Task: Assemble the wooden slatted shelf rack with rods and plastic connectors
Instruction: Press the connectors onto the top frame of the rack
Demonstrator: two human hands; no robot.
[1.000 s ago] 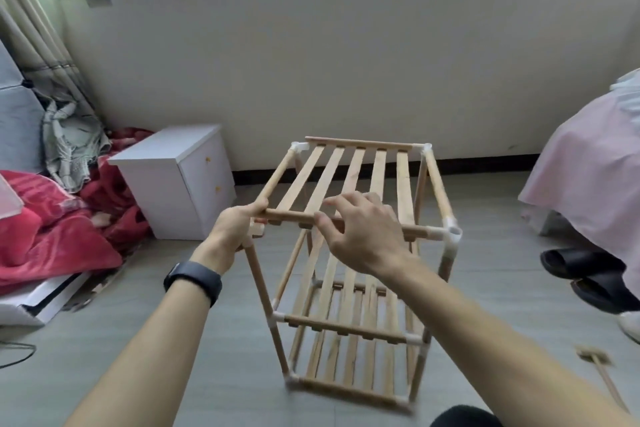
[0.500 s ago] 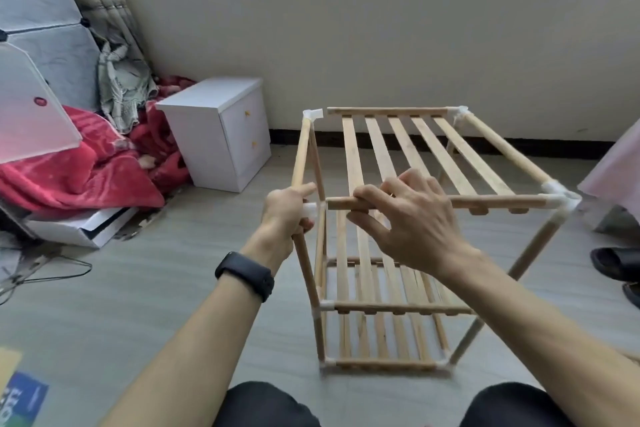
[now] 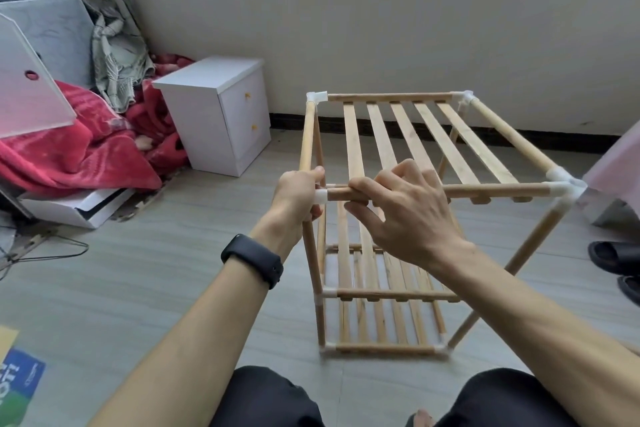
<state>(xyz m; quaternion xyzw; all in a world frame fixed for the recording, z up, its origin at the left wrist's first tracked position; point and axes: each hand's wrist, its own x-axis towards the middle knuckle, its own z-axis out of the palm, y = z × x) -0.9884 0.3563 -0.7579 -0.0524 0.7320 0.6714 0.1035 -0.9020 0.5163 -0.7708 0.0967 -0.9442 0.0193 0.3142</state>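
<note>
With the rack [image 3: 354,139] upright on the floor [image 3: 138,270], my left hand [image 3: 297,198] clamps its near-left connector [image 3: 320,196], my right hand [image 3: 407,217] curls round the front rod [image 3: 491,190]; I should press them together squarely.

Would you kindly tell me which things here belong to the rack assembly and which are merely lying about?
Job: wooden rack, front top rod, corner connector, left hand, right hand.
Lying about: white cabinet, red blanket, black sandals.
</note>
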